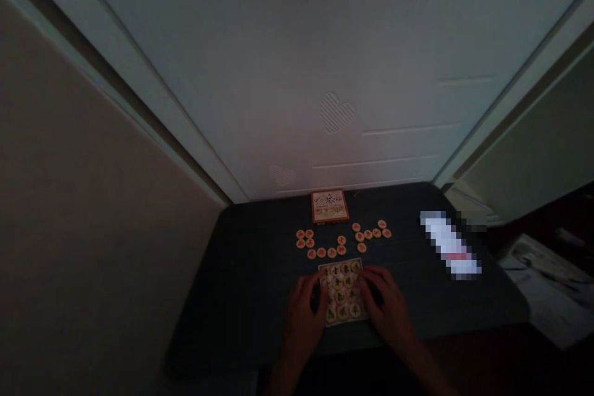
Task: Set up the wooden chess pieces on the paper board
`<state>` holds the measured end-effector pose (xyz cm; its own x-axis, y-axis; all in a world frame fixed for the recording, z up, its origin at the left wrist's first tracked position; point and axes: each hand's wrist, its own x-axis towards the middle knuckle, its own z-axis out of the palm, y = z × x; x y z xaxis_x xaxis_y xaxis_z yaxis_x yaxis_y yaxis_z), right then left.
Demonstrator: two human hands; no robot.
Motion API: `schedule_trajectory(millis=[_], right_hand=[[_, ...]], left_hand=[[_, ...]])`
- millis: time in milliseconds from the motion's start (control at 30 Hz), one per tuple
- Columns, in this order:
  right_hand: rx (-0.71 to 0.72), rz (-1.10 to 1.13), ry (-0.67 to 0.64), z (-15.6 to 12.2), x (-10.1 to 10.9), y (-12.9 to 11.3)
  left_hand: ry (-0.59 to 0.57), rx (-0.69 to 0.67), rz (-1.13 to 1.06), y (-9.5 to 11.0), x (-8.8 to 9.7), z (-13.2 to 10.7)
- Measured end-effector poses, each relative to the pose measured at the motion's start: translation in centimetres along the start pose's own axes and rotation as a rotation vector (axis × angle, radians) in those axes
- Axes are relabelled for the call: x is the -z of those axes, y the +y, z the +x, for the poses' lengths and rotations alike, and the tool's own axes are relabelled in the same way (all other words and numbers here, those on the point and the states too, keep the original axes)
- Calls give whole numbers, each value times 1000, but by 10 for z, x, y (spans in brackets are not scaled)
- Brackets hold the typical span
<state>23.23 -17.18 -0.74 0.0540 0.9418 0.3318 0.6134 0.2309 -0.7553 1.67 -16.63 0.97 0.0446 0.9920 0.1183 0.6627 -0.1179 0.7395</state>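
Watching the head feed from my remote station, the light is low and the picture is grainy. 2 hands are working at the near side of a dark surface (241, 303). Between them is a pale square board (342, 262) covered with round Chinese chess pieces with dark characters (342, 292).

The left hand (304, 315) is curving against the board's left side, its fingers (316, 289) spread and touching the outer pieces. The right hand (387, 300) is lying over the board's right side, its fingers (370, 276) half-curled across the upper right pieces. Neither set is clearly pinching a single piece, and I cannot tell whether either hand has actual hold of anything.

Just beyond the board, 2 loose clusters of round Chinese chess pieces with red characters (341, 240) are lying flat, apart from the hands. Past them, a square box with a red border (330, 206) is lying near the far edge of the surface. Well to the right of the right hand, a long white object (449, 244) is lying on the surface, too blurred to name. Sheets of paper (547, 288) are showing beyond the right edge. A white panel with embossed hearts (334, 74) is rising behind the surface, and a beige wall (93, 198) is running along the left.
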Motion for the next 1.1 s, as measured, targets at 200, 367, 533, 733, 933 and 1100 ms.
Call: schedule_trajectory(millis=[200,367,533,733,933,1100], right_hand=[[-17,39,42,2,-1,-2],[-7,45,27,0,-3,5],[31,-3,13,-5,-8,12],[52,-11,17,-7,-13,19],[-4,26,-23,-6,-8,15],[-40,85,-96,-6,11,18]], left_hand=[[46,-1,-33,0,0,0],[42,-19,5,-1,-1,-3],[-14,-25,49,-3,-2,-3],[2,-20,30,-4,-2,-2],[28,-43,69,-10,-5,-4],[-98,29,-35,-11,13,2]])
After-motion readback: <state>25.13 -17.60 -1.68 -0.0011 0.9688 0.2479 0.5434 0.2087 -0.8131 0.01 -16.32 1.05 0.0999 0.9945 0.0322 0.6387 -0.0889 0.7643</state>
